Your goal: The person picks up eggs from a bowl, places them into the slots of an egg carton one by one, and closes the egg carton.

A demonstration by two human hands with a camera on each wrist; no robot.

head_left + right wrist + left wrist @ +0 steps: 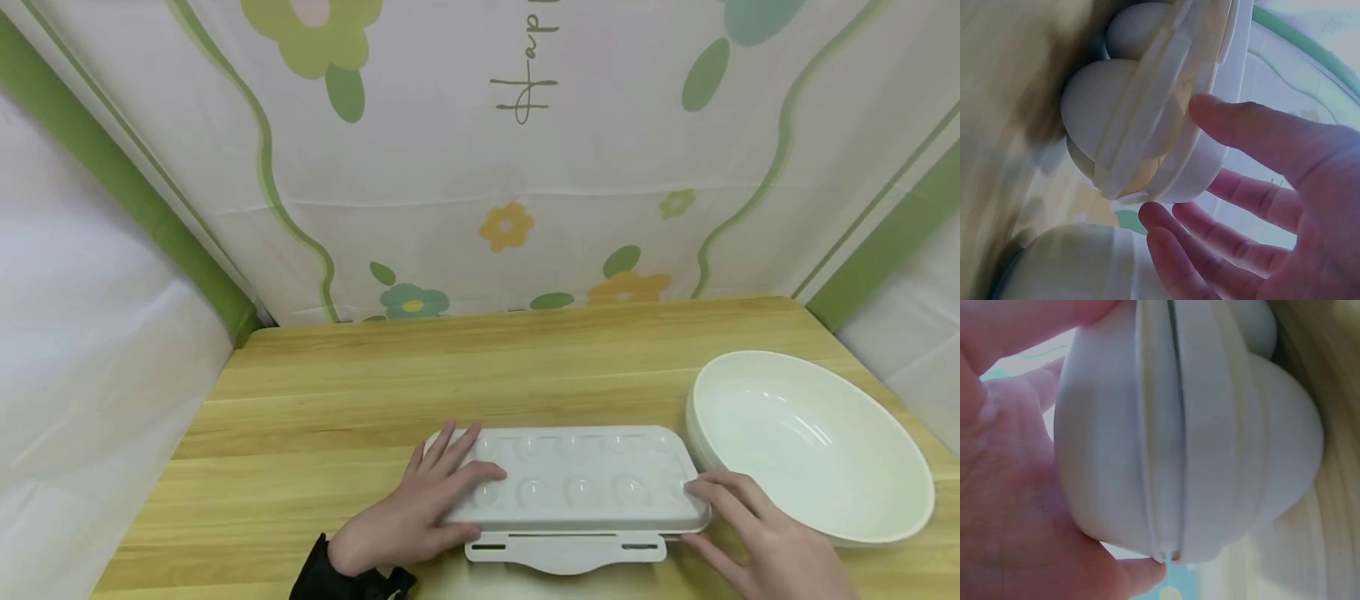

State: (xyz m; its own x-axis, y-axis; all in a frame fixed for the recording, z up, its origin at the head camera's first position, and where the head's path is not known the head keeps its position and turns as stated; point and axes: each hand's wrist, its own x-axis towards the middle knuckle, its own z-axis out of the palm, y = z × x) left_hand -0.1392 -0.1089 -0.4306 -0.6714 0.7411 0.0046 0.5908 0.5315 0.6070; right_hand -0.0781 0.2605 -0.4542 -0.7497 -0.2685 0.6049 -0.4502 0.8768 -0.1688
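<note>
A white plastic egg box (577,462) with rounded bumps on its lid lies lengthwise across the table. My left hand (423,512) rests on the left end of the lid, fingers spread over the top and thumb along the front edge. At the right front corner, my right hand (776,537) pinches the lid's edge between thumb and fingers. A narrow gap shows between the lid and the base (1141,119) at that end in the right wrist view. Along the front, the slotted latch flap (566,552) sticks out toward me. Rounded cups (1288,440) bulge beneath the box.
A large white oval bowl (810,450) stands close beside the box's right end. The wooden table (315,400) meets a white cloth (442,158) with printed flowers at the back, and more cloth hangs at both sides.
</note>
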